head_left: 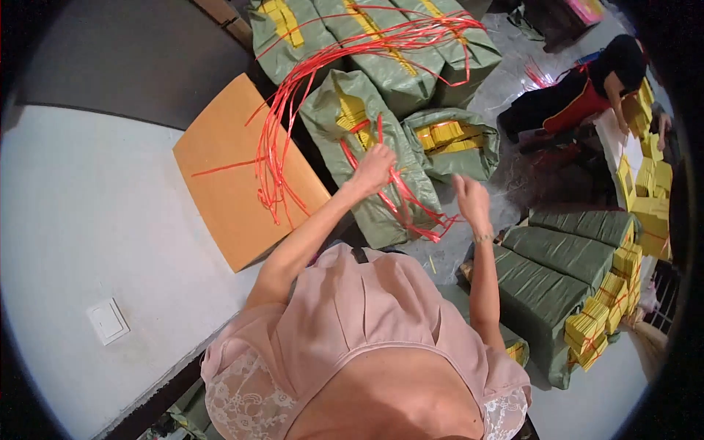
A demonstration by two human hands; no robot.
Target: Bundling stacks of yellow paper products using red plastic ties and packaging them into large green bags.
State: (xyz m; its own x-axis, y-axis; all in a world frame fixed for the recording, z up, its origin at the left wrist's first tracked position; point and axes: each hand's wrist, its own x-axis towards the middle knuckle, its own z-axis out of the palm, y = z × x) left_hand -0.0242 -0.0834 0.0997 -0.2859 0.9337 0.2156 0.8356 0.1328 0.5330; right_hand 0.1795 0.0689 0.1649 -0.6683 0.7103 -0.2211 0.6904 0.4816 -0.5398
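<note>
My left hand [375,166] rests on a green woven sack [359,110] of yellow paper bundles and grips red plastic straps [400,202] that run across the sack. Just to the right, my right hand [470,196] hovers with fingers apart above the strap ends, holding nothing. A long bunch of loose red straps [293,95] drapes from the sacks at the top down over an orange cardboard box [235,183].
More green sacks [396,51] lie behind, one open sack [451,139] showing yellow bundles. Stacked green packs [557,271] with yellow paper bundles [594,323] stand at right. Another person [587,88] bends over bundles at the top right. A white wall [88,220] with a switch [108,321] is left.
</note>
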